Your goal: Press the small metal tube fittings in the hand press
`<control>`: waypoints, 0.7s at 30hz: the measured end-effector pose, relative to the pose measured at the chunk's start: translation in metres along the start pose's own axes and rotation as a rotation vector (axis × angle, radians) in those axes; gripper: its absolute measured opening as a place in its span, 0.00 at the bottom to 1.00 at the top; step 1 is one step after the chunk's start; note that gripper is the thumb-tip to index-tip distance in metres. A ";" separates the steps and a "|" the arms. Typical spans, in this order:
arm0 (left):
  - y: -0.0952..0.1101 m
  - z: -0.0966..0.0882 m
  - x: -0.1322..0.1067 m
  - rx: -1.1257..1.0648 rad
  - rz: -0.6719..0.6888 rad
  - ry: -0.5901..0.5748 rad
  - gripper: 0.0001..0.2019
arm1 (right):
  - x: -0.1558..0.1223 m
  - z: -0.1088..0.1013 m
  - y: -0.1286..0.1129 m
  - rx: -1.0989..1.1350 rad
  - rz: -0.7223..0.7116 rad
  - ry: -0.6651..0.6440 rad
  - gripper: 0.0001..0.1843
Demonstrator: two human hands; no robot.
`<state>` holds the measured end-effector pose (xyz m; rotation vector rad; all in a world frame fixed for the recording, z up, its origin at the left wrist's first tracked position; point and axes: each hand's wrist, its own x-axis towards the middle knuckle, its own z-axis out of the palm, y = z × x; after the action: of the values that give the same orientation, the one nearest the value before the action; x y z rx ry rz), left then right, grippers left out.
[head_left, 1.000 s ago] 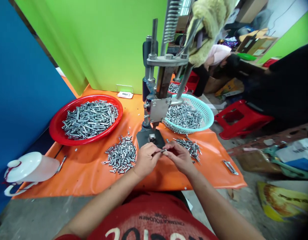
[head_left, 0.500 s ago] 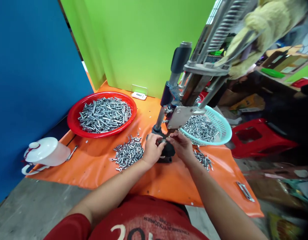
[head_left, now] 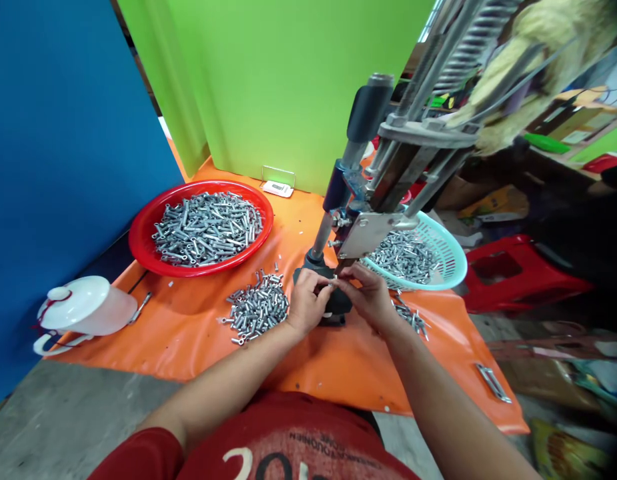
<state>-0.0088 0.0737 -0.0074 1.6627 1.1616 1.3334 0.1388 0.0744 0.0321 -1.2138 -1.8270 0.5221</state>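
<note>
My left hand (head_left: 309, 300) and my right hand (head_left: 369, 295) meet at the dark base of a hand-lever press (head_left: 363, 233). Both are closed in a pinch, fingertips nearly touching. A small shiny metal piece shows between the fingertips, too small to make out fully. Beside my left hand lies a pile of short metal sleeves (head_left: 258, 307) on the orange table cover (head_left: 208, 347). To the right of my right hand is a smaller heap of metal parts (head_left: 412, 317), partly hidden by the hand and forearm.
A red basin (head_left: 138, 233) full of metal parts stands at the back left. Behind the press, a light-blue basket (head_left: 458, 257) holds more. A white lidded jug (head_left: 95, 307) sits at the left edge, a metal tool (head_left: 492, 383) at the right. A red stool (head_left: 528, 280) is beyond.
My fingertips have come closer together at the press base, the right hand now pinching tighter. The view has shifted slightly; piles and containers stay as they were.
</note>
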 end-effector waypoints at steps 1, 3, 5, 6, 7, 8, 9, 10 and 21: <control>0.000 0.000 0.000 0.003 0.004 -0.001 0.02 | 0.001 -0.002 -0.001 -0.018 -0.014 -0.015 0.09; -0.001 0.000 -0.001 0.006 0.008 0.003 0.03 | 0.002 -0.005 -0.004 -0.063 -0.031 -0.051 0.09; -0.002 0.001 -0.001 0.002 0.016 0.005 0.03 | 0.004 -0.008 -0.007 -0.119 -0.035 -0.087 0.10; -0.003 0.001 -0.001 -0.001 0.021 0.008 0.03 | 0.006 -0.008 -0.007 -0.143 -0.036 -0.101 0.10; -0.003 0.001 -0.001 -0.005 0.026 0.010 0.03 | 0.007 -0.008 -0.007 -0.163 -0.036 -0.110 0.11; -0.004 0.001 -0.001 -0.008 0.030 0.015 0.03 | 0.008 -0.008 -0.007 -0.178 -0.035 -0.113 0.11; -0.004 0.002 0.000 -0.011 0.035 0.020 0.03 | 0.009 -0.007 -0.006 -0.183 -0.031 -0.111 0.11; -0.005 0.002 0.000 -0.014 0.040 0.026 0.03 | 0.010 -0.006 -0.004 -0.177 -0.019 -0.107 0.11; -0.006 0.002 -0.002 -0.013 0.058 0.040 0.03 | 0.006 -0.001 -0.002 -0.012 0.063 -0.081 0.12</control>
<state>-0.0081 0.0744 -0.0141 1.6794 1.1328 1.4129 0.1374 0.0784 0.0366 -1.2779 -1.8665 0.6047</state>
